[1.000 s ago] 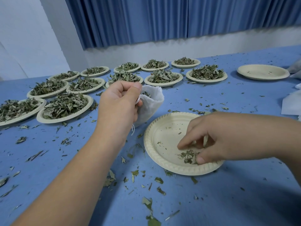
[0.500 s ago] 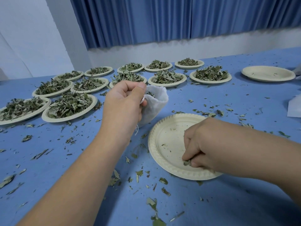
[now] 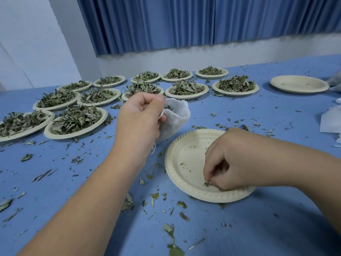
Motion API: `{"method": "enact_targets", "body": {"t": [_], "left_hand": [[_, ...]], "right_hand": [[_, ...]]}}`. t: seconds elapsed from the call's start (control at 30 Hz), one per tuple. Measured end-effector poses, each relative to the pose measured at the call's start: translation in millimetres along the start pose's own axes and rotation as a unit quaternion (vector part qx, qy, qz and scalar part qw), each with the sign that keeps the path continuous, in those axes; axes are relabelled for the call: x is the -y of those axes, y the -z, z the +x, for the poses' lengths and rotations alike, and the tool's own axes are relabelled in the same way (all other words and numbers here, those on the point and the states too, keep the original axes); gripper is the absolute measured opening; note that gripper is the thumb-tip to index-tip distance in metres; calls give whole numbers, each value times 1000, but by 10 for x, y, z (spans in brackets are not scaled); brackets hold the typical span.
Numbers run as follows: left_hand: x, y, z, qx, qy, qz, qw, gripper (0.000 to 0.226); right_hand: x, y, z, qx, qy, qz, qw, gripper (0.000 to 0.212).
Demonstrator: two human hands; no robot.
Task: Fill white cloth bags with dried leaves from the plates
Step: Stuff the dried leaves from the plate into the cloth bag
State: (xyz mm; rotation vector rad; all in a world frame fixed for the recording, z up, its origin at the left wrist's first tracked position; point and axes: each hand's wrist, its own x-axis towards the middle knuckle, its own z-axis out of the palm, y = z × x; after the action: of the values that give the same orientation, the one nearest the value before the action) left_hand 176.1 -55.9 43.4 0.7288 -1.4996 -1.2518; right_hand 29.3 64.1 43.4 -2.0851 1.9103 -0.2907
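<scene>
A person's right hand, whose fingers a second ago were spread over a small heap of dried leaves at the near edge of the near plate, now curls closed around that heap, and only a tuft of leaves shows at the fingertips. The rest of the plate holds nothing but specks, so this looks like its last pinch, with the carry to the bag likely next. The left hand is unchanged, thumb and curled fingers pinching the rim of the white cloth bag. It holds the mouth open just beyond the plate's far left edge, with leaves visible inside. Further left and far across the blue table, a dozen or so heaped plates wait untouched, which suggests plenty of the job remains. One emptied plate sits at the far right. Loose leaf scraps litter the cloth near both arms.
</scene>
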Motion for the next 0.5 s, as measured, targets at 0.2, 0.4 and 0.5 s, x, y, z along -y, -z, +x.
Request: {"method": "enact_targets", "body": {"t": [0.2, 0.4, 0.5], "left_hand": [[13, -37, -35, 17, -7, 18, 1000, 20], [19, -64, -69, 36, -2, 61, 997, 19], [4, -73, -81, 40, 10, 54, 998, 19]], "right_hand": [[-133, 309, -46, -50, -14, 180, 982, 12], [-54, 435, 5, -174, 33, 305, 936, 9], [91, 462, 89, -234, 53, 256, 936, 14]]}}
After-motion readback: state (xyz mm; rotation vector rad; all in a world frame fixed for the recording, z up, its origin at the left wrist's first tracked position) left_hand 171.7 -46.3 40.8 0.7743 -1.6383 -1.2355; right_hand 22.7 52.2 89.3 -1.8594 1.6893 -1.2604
